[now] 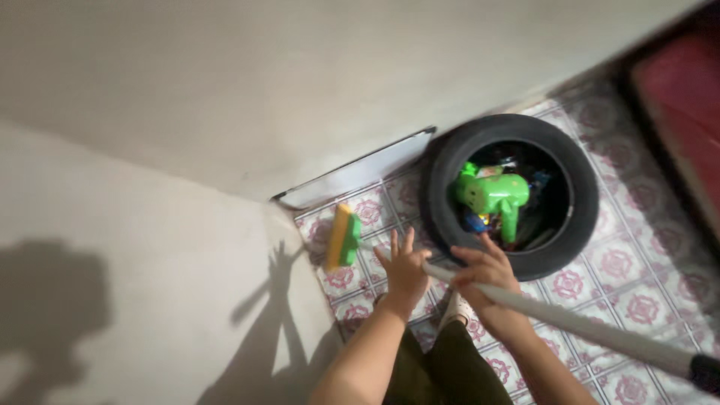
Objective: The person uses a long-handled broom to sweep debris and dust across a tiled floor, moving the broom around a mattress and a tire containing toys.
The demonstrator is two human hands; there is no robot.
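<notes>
My right hand (pixel 486 276) is closed around a long grey broom handle (pixel 592 330) that runs from the lower right toward the wall corner. The broom's yellow and green head (pixel 343 238) rests on the patterned floor tiles (pixel 622 262) close to the corner. My left hand (pixel 403 266) hovers open with fingers spread, just left of the handle and right of the broom head, holding nothing. Behind both hands lies a black tyre (pixel 450 161) on the floor, filled with toys, among them a bright green plastic toy (pixel 491 193).
White walls (pixel 225 97) meet in a corner at left, with my shadow on them. A flat metal-framed panel (pixel 352 169) leans low against the wall. A red piece of furniture (pixel 679 90) stands at the upper right. My legs in dark trousers (pixel 450 371) are below.
</notes>
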